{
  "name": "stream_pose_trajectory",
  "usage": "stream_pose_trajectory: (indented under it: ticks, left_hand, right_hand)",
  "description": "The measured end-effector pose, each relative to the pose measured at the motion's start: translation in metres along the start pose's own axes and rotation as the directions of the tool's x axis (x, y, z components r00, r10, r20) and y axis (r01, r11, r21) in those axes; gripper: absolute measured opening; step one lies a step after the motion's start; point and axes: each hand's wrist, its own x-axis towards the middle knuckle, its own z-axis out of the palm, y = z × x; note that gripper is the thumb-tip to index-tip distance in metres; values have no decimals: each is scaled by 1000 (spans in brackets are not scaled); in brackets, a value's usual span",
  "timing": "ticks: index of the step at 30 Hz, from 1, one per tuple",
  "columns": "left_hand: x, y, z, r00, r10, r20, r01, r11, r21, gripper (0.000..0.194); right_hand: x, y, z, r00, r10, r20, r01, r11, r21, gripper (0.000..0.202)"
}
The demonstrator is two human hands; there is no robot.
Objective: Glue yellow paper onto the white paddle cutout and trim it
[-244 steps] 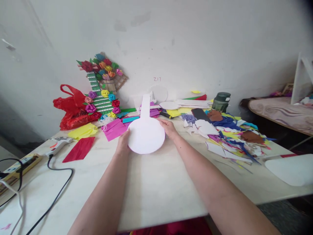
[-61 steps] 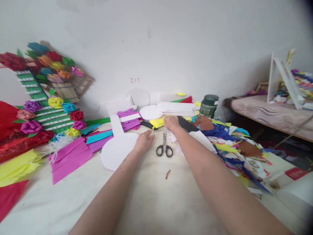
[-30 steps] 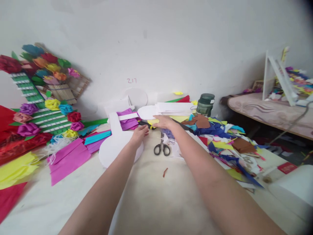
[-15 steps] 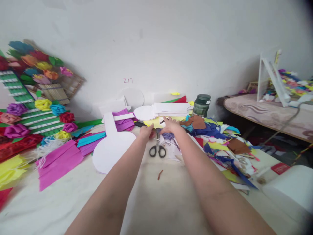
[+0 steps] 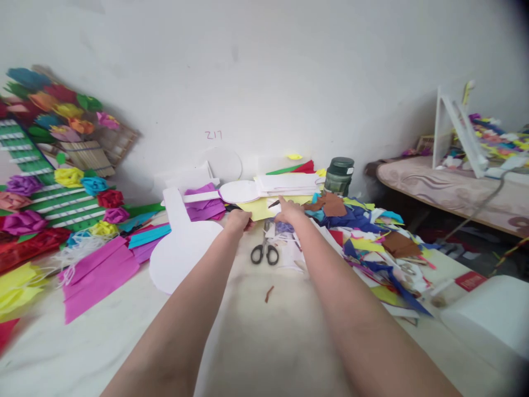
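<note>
The left hand [image 5: 239, 220] pinches the near edge of the yellow paper [image 5: 261, 210], probably to steady it; the right hand [image 5: 290, 212] curls loosely over its other side, beside a dark stick [image 5: 274, 204] (gripped or not, I cannot tell); scissors [image 5: 265, 247] lie just nearer, handles wearer-ward, on the pale table [image 5: 273, 342]; beyond the hands stands a scuffed wall [image 5: 256, 77]

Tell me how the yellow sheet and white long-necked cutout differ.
Colour: the sheet is yellow, the cutout white. Shape: the cutout has a rounded body and straight neck; the sheet's full outline is hidden. Place: the sheet shows between the left hand and right hand, the cutout left of both. Both look flat.
</note>
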Motion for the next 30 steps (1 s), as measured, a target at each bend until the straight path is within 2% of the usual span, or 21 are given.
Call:
stream_pose_trajectory:
  ticks: [5,13,15,17,19,21,23,24,26,27,29,30]
  left_hand:
    - [-6,1,-14,996,-79,29,80,996,-37,15]
    - [-10,-3,-27,995,-85,59,92,988,-127,11]
    - [-11,-4,-27,995,-79,54,87,982,-166,11]
    - [-11,-5,-27,998,-53,45,62,977,-205,9]
    - [-11,-8,-27,999,-13,32,19,982,-186,9]
    - [-12,-10,-28,999,38,18,-36,996,-78,11]
    - [-12,-10,-32,996,83,12,-84,996,35,15]
    - [-13,-10,-34,994,104,9,-105,990,91,18]
    - [-16,-9,-42,985,171,-30,-156,947,281,24]
    - [-18,-8,-47,971,234,-58,-189,888,420,27]
    - [-23,-10,-59,916,388,-99,-212,681,701,30]
    - [-25,-12,-65,890,447,-93,-209,580,787,33]
  right_hand:
    - [2,1,2,998,48,-36,-48,999,14,79]
    - [1,9,-1,994,103,-30,-101,994,47,74]
    - [-2,6,1,998,38,-53,-37,999,19,81]
    - [-7,-3,4,990,-109,-92,106,994,-35,88]
    - [-12,-14,7,946,-300,-119,291,953,-86,87]
    - [-17,-27,11,870,-463,-168,446,886,-131,73]
    - [-21,-37,15,798,-564,-210,538,825,-173,44]
    - [-22,-41,17,779,-587,-220,556,809,-191,34]
    - [-22,-46,19,768,-600,-225,561,799,-216,30]
    - [-21,-47,20,769,-598,-225,556,800,-225,30]
    - [-19,-47,20,778,-589,-219,547,806,-227,29]
    - [-18,-47,19,786,-579,-214,540,813,-216,29]
